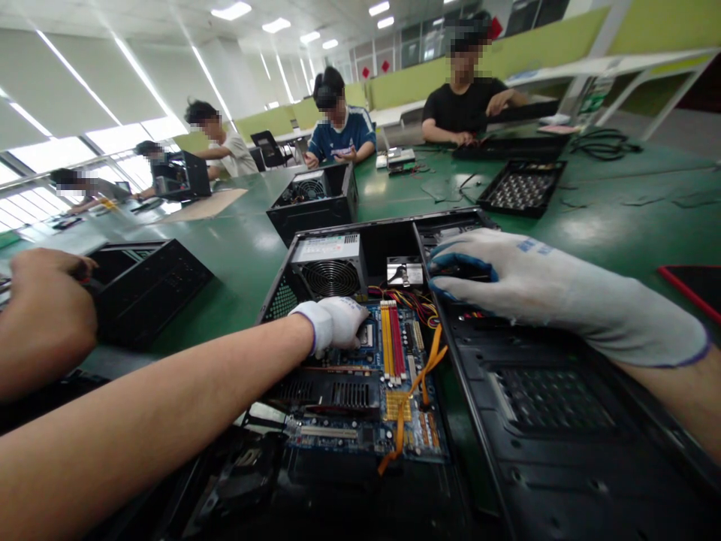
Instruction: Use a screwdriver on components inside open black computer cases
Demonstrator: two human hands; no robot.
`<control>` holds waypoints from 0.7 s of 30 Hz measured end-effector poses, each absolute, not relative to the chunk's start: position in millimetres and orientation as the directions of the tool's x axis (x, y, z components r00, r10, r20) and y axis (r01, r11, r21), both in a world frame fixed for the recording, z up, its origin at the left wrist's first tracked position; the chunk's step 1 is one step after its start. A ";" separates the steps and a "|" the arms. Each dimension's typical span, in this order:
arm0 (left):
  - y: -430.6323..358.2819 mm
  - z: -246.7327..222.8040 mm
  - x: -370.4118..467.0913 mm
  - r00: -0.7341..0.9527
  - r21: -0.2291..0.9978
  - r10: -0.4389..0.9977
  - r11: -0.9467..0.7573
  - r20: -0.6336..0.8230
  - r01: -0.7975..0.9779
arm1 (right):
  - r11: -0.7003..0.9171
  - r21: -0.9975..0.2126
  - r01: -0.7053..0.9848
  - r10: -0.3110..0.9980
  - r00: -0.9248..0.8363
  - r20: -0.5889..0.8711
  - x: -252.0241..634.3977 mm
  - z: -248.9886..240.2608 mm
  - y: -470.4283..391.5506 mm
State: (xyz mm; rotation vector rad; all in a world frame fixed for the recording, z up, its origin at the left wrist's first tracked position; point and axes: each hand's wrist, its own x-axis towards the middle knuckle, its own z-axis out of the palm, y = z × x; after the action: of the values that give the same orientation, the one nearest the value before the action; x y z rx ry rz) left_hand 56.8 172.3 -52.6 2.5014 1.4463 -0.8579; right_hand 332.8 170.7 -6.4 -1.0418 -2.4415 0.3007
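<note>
An opened black computer case (478,421) lies in front of me, with a blue motherboard (372,432) inside. My left hand (338,323), in a white glove, reaches down onto the board beside the yellow and red memory slots (393,342); its fingers are curled at the processor socket area, and what they may hold is hidden. Above it sits a power supply (330,267) with a round fan. My right hand (478,274), in a white glove with blue on the fingers, rests over the case's drive bay side, thumb and fingers apart. An orange cable (401,421) crosses the board.
Another person's bare arm (48,323) reaches in at the left by a black case (152,293). Beyond mine stands another open case (315,199). A black panel (523,188) and cables (605,143) lie across the green table (236,248), where several people work.
</note>
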 end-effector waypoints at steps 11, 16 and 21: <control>172.8 -51.8 57.0 0.380 -0.170 0.749 -0.541 -0.542 0.824 | 0.691 -0.369 0.622 0.723 -0.610 0.324 331.7 -4.0 169.6; 171.9 -51.0 57.8 0.378 -0.172 0.749 -0.540 -0.543 0.824 | 0.709 -0.368 0.601 0.704 -0.631 0.326 329.9 -1.6 169.0; 171.6 -50.5 58.0 0.374 -0.173 0.750 -0.538 -0.546 0.825 | 0.702 -0.379 0.602 0.711 -0.617 0.336 330.3 -2.5 168.7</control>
State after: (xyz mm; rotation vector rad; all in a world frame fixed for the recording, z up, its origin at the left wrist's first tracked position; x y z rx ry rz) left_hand 58.0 171.6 -50.5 2.4951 1.4381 -0.8845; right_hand 330.3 168.7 -2.5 -1.0098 -2.4461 0.3162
